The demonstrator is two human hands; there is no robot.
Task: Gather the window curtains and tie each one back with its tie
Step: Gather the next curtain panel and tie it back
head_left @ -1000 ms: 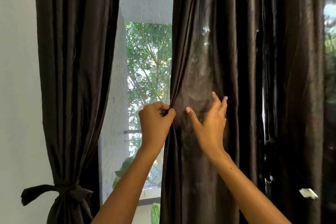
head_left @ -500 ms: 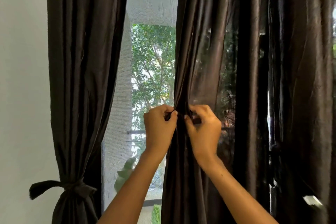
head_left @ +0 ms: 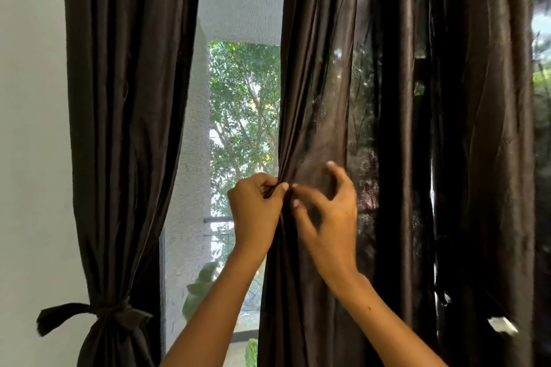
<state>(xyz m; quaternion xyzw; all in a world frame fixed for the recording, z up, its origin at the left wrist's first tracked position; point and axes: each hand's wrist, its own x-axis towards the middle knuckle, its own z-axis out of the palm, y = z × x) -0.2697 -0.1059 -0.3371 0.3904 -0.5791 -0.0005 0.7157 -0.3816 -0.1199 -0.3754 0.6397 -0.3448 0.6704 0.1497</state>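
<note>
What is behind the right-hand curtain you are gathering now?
Through the thin right curtain foliage shows faintly, and a dark upright band, perhaps window frame. Its thicker folds farther right hide everything else. Left hand pinches its edge; right hand reaches beside it.

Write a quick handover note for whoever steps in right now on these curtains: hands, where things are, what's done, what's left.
Left hand: its grip pinches the gathered inner edge of the right curtain.
Right hand: fingers spread and blurred against the same curtain beside the left hand, holding nothing that can be made out.
Done: left curtain is gathered and tied back with its tie, low by the wall.
Left: finish gathering the right curtain and tie it. Its tie is not visible.
</note>
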